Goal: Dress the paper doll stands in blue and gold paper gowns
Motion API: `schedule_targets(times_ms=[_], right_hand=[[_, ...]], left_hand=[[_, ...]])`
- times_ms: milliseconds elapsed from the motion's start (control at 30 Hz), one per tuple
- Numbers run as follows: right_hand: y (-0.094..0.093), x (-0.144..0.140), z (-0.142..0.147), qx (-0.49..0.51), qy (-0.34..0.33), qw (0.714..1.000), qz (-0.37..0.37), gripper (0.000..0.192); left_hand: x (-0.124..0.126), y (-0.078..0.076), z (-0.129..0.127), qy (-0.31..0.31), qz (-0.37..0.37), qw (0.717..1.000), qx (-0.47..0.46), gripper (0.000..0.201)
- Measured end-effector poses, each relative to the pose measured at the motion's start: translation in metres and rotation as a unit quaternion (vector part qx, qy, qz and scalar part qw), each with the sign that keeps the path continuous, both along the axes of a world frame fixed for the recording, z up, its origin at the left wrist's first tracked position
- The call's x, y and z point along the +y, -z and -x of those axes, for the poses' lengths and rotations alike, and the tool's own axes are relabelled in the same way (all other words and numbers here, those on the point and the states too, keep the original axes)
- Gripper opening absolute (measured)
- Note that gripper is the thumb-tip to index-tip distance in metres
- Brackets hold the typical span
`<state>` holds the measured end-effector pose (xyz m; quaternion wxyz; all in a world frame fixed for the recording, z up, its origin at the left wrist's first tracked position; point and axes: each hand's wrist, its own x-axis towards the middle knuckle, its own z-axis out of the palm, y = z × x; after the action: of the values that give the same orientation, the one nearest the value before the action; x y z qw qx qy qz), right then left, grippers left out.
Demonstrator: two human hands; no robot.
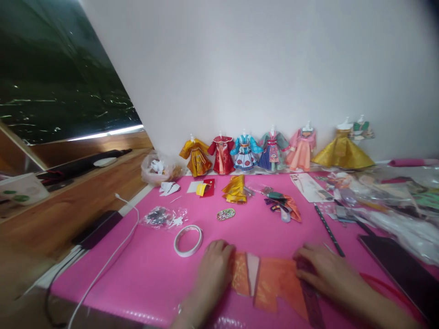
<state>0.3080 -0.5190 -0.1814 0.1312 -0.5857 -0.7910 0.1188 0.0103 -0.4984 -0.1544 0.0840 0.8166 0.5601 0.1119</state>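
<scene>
Both hands lie flat on an orange paper garment (270, 281) near the front edge of the pink mat (144, 269): left hand (214, 269) presses its left side, right hand (324, 269) its dark strip (310, 292). A tape roll (188, 240) sits just left.
</scene>
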Motion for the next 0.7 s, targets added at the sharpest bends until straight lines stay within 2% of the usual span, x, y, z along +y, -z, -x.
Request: schedule_targets(times_ms=[167,267,400,533,600,700], right_hand=[[-0.008,-0.004,0.0,0.042,-0.002,0.999,0.024,0.02],[-0.013,-0.005,-0.006,0.104,-0.002,0.994,0.035,0.025],[-0.03,-0.008,-0.013,0.206,0.006,0.977,0.06,0.036],[-0.054,-0.014,-0.017,0.284,0.034,0.957,0.044,0.04],[-0.062,-0.017,-0.018,0.316,0.054,0.946,0.042,0.04],[-0.064,-0.019,-0.02,0.385,0.072,0.918,0.063,0.04]], left_hand=[[-0.001,-0.001,0.005,-0.008,0.004,1.0,0.025,0.021],[-0.003,-0.006,0.012,-0.005,0.004,1.0,-0.004,0.014],[-0.007,-0.022,0.023,0.001,0.036,0.988,-0.148,0.014],[-0.012,-0.038,0.023,-0.017,0.097,0.944,-0.315,0.003],[-0.014,-0.042,0.02,-0.025,0.121,0.925,-0.359,0.01],[-0.016,-0.044,0.016,-0.049,0.138,0.903,-0.404,0.018]])
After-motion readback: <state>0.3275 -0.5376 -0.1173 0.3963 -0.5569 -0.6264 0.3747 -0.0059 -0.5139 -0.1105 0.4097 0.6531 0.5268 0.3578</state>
